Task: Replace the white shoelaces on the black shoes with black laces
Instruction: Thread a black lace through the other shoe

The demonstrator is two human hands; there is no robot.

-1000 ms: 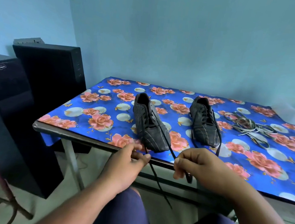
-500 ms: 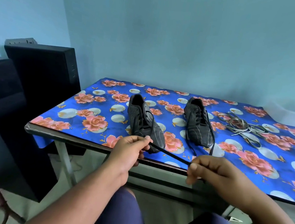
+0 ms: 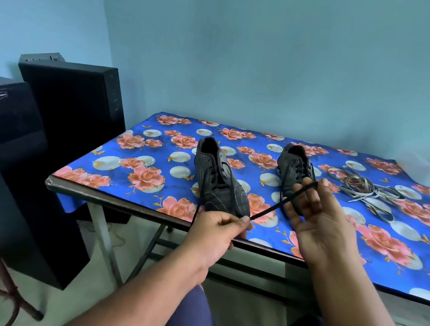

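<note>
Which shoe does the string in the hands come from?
The left shoe, the one nearer the table's corner. Its black lace stretches between both hands. The right shoe sits farther back, beside the white laces.

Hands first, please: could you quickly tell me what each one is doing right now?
Left hand: fingers pinch the black lace.
Right hand: fingers hold the same lace, palm up.

Two black pinstriped shoes stand at mid-frame on a floral-covered tabletop, toes toward the viewer: the left shoe (image 3: 218, 182) near the table's front edge, the right shoe (image 3: 293, 169) slightly farther back. A black lace (image 3: 282, 201) stretches taut, running diagonally at center frame. White laces (image 3: 362, 191) lie in a loose tangle at right of frame.
</note>
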